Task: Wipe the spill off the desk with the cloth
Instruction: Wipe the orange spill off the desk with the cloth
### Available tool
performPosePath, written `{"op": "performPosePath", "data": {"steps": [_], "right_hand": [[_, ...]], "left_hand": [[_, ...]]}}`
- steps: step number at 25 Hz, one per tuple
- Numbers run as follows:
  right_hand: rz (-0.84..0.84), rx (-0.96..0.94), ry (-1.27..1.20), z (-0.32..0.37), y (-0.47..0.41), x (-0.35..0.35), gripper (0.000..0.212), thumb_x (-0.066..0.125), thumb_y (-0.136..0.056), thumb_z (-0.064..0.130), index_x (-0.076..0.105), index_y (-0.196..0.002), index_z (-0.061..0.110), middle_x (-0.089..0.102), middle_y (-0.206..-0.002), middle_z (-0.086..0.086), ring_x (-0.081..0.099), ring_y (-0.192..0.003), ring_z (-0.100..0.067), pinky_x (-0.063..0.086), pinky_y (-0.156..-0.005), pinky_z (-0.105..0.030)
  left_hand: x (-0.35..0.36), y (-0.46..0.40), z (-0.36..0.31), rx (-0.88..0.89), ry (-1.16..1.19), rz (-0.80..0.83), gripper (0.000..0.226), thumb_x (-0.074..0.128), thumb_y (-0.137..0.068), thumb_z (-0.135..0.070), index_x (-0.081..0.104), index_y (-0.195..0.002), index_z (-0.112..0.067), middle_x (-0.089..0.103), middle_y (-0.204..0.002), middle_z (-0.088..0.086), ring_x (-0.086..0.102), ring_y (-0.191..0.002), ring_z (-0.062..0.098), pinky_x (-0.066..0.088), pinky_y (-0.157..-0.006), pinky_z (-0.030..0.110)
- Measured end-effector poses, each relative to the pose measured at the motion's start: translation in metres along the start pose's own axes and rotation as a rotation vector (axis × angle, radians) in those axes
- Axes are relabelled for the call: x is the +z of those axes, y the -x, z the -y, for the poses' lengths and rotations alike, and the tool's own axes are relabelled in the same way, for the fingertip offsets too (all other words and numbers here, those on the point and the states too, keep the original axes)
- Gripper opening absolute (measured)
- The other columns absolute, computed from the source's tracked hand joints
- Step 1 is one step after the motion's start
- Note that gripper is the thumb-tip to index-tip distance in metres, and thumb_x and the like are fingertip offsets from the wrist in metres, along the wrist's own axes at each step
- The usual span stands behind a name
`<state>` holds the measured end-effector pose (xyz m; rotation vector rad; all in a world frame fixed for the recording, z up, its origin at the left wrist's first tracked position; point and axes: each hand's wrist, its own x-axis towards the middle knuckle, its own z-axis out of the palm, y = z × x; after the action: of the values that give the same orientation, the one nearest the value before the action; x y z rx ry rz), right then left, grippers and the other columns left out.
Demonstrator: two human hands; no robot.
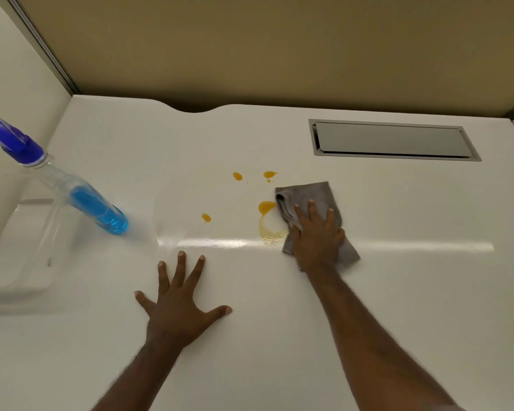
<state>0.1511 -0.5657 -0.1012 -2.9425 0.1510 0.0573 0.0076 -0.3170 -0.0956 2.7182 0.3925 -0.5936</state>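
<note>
Hands work a white laminate desk (279, 336) in a beige-walled cubicle, seen from above. Nearest the camera, the left hand (178, 304) lies flat on the bare surface, fingers spread wide, holding nothing and seemingly bracing the person. Just beyond it and to its right, the right hand (316, 237) presses palm-down, fingers loosely fanned, on a crumpled grey cloth (312, 200), pinning it to the desk rather than pinching it. The orange liquid spill (266, 206) lies immediately to the left of the cloth and slightly beyond the right hand: its largest blot touches the cloth's left edge, with a pale, ringed smear (272, 232) just nearer, beside the hand. Counted, there are four distinct orange blots plus a few tiny specks, scattered leftward and away in a loose band running roughly across the desk. The right hand is clearly the nearer of the two to the mess, so the next stroke appears to call for a leftward sweep, carried a little farther out to catch the two far drops. One clear spray bottle of blue fluid with a purple trigger head (72, 194) stands well apart at far left. One grey rectangular cable hatch (392, 139) sits shut near the back edge.
</note>
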Motion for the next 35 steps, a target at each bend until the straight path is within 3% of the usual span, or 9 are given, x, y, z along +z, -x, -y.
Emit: {"op": "performPosePath", "data": {"steps": [5, 9, 12, 16, 20, 23, 27, 32, 35], "right_hand": [[-0.015, -0.352, 0.059, 0.006, 0.073, 0.017, 0.055, 0.045, -0.083, 0.041, 0.044, -0.137, 0.041, 0.040, -0.152, 0.009, 0.031, -0.142, -0.032, 0.036, -0.101, -0.054], [-0.020, -0.054, 0.050, -0.028, 0.048, 0.002, 0.053, 0.046, -0.087, 0.040, 0.043, -0.140, 0.040, 0.038, -0.154, 0.007, 0.029, -0.142, -0.032, 0.036, -0.101, -0.053], [-0.019, 0.084, -0.030, 0.006, 0.005, 0.000, 0.051, 0.048, -0.094, 0.044, 0.036, -0.143, 0.042, 0.027, -0.159, 0.006, 0.018, -0.146, -0.033, 0.024, -0.108, -0.057], [0.026, -0.249, 0.001, 0.064, 0.024, 0.018, 0.050, 0.044, -0.092, 0.046, 0.038, -0.141, 0.043, 0.028, -0.158, 0.008, 0.017, -0.147, -0.033, 0.024, -0.108, -0.057], [0.030, -0.483, 0.019, 0.038, 0.062, 0.025, 0.052, 0.046, -0.083, 0.044, 0.046, -0.136, 0.042, 0.037, -0.153, 0.011, 0.025, -0.145, -0.029, 0.031, -0.106, -0.053], [-0.032, -0.330, 0.033, -0.003, 0.039, 0.014, 0.055, 0.053, -0.078, 0.036, 0.053, -0.132, 0.040, 0.043, -0.150, 0.008, 0.033, -0.142, -0.030, 0.039, -0.100, -0.050], [-0.043, 0.006, -0.019, -0.004, -0.029, 0.005, 0.052, 0.055, -0.089, 0.038, 0.044, -0.140, 0.040, 0.035, -0.155, 0.005, 0.025, -0.143, -0.033, 0.031, -0.104, -0.053], [0.002, -0.045, -0.089, 0.053, -0.094, 0.009, 0.046, 0.047, -0.095, 0.043, 0.040, -0.141, 0.041, 0.030, -0.157, 0.005, 0.017, -0.146, -0.033, 0.022, -0.109, -0.059], [0.051, -0.207, -0.097, 0.086, -0.099, 0.013, 0.045, 0.046, -0.095, 0.045, 0.041, -0.139, 0.044, 0.031, -0.157, 0.008, 0.016, -0.146, -0.030, 0.020, -0.111, -0.057]], "left_hand": [[-0.001, -0.001, 0.000, 0.004, 0.007, 0.008, 0.114, 0.031, -0.050, -0.100, -0.026, -0.139, -0.057, -0.037, -0.150, -0.021, -0.027, -0.146, 0.021, -0.004, -0.107, 0.074], [-0.001, 0.000, 0.001, 0.012, -0.002, 0.016, 0.115, 0.034, -0.052, -0.100, -0.024, -0.141, -0.056, -0.036, -0.152, -0.020, -0.028, -0.145, 0.021, -0.003, -0.107, 0.074], [-0.002, -0.001, 0.000, 0.007, -0.001, 0.020, 0.116, 0.034, -0.052, -0.100, -0.021, -0.143, -0.055, -0.034, -0.154, -0.018, -0.029, -0.145, 0.021, -0.004, -0.107, 0.074], [-0.002, 0.000, 0.001, -0.004, 0.005, 0.027, 0.116, 0.036, -0.052, -0.099, -0.023, -0.142, -0.056, -0.035, -0.153, -0.018, -0.033, -0.142, 0.019, -0.005, -0.107, 0.073], [-0.001, -0.001, 0.001, -0.011, 0.006, 0.023, 0.115, 0.037, -0.052, -0.100, -0.028, -0.137, -0.058, -0.039, -0.150, -0.021, -0.036, -0.140, 0.018, -0.005, -0.107, 0.073], [0.000, -0.001, 0.001, -0.014, 0.011, 0.014, 0.114, 0.036, -0.051, -0.100, -0.028, -0.137, -0.059, -0.040, -0.149, -0.022, -0.035, -0.141, 0.017, -0.003, -0.108, 0.073], [0.001, -0.001, -0.001, -0.026, 0.016, -0.003, 0.113, 0.036, -0.051, -0.100, -0.026, -0.137, -0.061, -0.040, -0.149, -0.024, -0.037, -0.139, 0.015, -0.005, -0.108, 0.072], [0.001, -0.001, -0.001, -0.031, 0.025, 0.006, 0.114, 0.037, -0.050, -0.100, -0.026, -0.137, -0.062, -0.042, -0.147, -0.026, -0.043, -0.136, 0.013, -0.008, -0.108, 0.071], [0.001, -0.001, -0.002, -0.024, 0.028, 0.007, 0.114, 0.039, -0.050, -0.099, -0.027, -0.136, -0.062, -0.042, -0.146, -0.027, -0.041, -0.138, 0.014, -0.009, -0.108, 0.071]]}}
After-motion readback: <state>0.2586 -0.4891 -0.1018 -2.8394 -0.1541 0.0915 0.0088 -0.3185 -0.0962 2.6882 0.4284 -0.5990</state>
